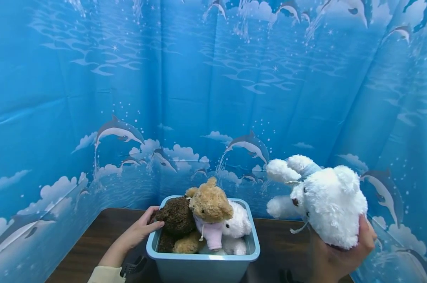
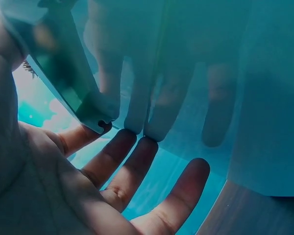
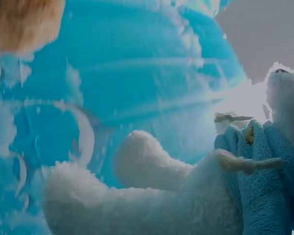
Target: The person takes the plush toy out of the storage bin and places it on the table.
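While the bin sits braced by the left hand, straight fingers flat on its wall, the right hand grips a white bear from below, lifted beside the brown bears packed inside.

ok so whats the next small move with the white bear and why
Probably carry the fluffy white plush bear, gripped aloft in the right hand, left toward the light blue plastic bin: the left hand steadies its rim, and three plush toys already sit inside.
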Tool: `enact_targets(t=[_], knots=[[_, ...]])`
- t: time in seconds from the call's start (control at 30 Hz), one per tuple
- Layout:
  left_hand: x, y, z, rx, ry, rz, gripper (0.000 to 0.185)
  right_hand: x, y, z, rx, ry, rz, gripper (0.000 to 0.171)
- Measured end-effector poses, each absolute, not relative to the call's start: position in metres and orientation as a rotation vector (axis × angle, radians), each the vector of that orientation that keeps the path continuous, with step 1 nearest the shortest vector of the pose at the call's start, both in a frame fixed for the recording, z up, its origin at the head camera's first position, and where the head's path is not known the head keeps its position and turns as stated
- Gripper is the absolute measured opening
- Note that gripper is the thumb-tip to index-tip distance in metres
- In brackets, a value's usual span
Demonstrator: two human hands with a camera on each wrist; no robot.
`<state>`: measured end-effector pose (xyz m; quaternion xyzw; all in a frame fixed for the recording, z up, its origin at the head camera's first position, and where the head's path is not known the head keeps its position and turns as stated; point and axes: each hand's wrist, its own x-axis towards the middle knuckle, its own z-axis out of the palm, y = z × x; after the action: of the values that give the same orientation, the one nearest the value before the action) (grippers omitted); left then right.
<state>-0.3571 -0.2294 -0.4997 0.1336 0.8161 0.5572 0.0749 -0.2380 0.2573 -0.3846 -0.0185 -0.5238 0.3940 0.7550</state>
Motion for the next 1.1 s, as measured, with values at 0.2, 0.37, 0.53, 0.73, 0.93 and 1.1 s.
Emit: enact_targets(t=[0.2,0.37,0.53,0.73,0.93,1.1], knots=[[-0.36,-0.23,-0.5,0.398,2.449,1.668,0.068,-0.246,0.288,-0.394,-0.099,-1.293,0.885,0.071],[-0.362,-0.231,-0.498,0.408,2.445,1.665,0.069,-0.256,0.306,-0.402,-0.141,-1.342,0.77,0.069],[-0.36,-0.23,-0.499,0.39,2.454,1.653,0.071,-0.266,0.333,-0.421,-0.209,-1.426,0.736,0.07],[-0.36,-0.23,-0.499,0.395,2.458,1.654,0.069,-0.277,0.361,-0.448,-0.271,-1.531,0.759,0.079],[-0.36,-0.23,-0.499,0.401,2.45,1.661,0.069,-0.29,0.374,-0.471,-0.341,-1.603,0.82,0.085],[-0.359,-0.229,-0.499,0.396,2.455,1.658,0.068,-0.301,0.38,-0.489,-0.37,-1.642,0.888,0.086]])
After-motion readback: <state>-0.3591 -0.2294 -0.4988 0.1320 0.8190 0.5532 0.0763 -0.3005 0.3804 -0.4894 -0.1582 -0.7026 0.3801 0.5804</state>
